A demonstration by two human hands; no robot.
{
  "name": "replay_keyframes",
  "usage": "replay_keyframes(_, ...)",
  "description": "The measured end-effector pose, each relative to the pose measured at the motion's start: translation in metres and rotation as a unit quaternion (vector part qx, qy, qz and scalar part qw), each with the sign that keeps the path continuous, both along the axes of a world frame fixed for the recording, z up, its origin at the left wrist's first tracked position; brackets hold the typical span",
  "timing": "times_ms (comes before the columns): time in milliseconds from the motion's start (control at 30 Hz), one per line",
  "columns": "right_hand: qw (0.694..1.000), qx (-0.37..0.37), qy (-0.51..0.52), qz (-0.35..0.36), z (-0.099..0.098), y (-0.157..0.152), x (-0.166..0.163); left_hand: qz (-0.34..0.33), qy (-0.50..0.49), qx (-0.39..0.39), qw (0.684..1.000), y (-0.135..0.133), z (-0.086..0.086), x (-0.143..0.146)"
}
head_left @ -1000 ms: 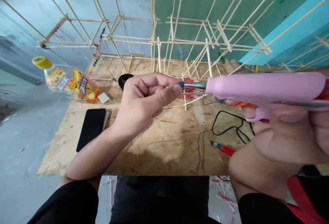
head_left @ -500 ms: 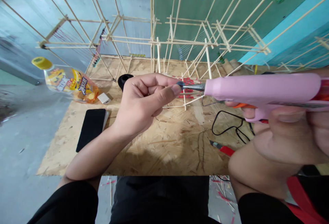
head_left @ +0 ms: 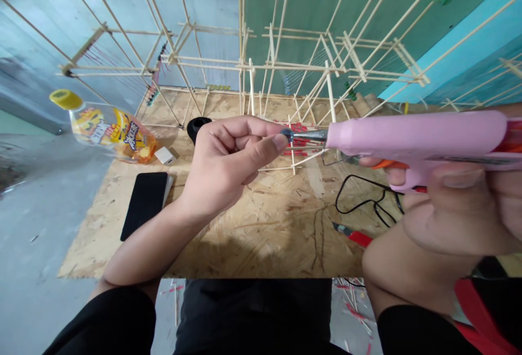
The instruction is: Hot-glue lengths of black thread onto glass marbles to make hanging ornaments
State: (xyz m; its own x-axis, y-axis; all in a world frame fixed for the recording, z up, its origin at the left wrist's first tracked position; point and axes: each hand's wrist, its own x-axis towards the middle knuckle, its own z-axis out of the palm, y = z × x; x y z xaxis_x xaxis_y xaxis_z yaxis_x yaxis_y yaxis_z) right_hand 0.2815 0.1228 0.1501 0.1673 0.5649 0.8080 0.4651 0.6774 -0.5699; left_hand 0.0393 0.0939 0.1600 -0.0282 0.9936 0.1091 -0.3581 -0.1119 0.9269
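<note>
My right hand [head_left: 460, 203] is wrapped round the handle of a pink hot glue gun [head_left: 416, 137], a finger at its orange trigger [head_left: 389, 164]. The gun points left, and its metal nozzle [head_left: 310, 135] meets a small dark blue marble [head_left: 287, 134]. Thumb and forefinger of my left hand [head_left: 236, 159] pinch that marble above the board; the fingers hide part of it. Behind both hands stands a frame of thin wooden sticks [head_left: 212, 63] with coloured marbles hanging on threads.
On the wooden board [head_left: 244, 235] lie a black phone [head_left: 144, 205], a small white block [head_left: 165, 155], a red utility knife [head_left: 359, 236] and a black cable [head_left: 362, 201]. A bottle with a yellow cap [head_left: 114, 132] stands at the left. Sticks litter the floor below.
The glue gun has shifted very slightly to the right and tilted a little, its nozzle still at the marble. My left hand stays in place.
</note>
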Motion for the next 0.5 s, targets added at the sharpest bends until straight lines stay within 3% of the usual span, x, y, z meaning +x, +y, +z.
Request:
replay_keyframes(100, 0.998, 0.058, -0.003, 0.039, -0.0009, 0.0052, -0.0018, -0.002, -0.001, 0.000, 1.000, -0.0002, -0.0008, -0.0004)
replay_keyframes(500, 0.999, 0.034, -0.010, 0.012, 0.0015, -0.0002, -0.0014, 0.001, -0.011, -0.018, 1.000, -0.0005, 0.0009, 0.0012)
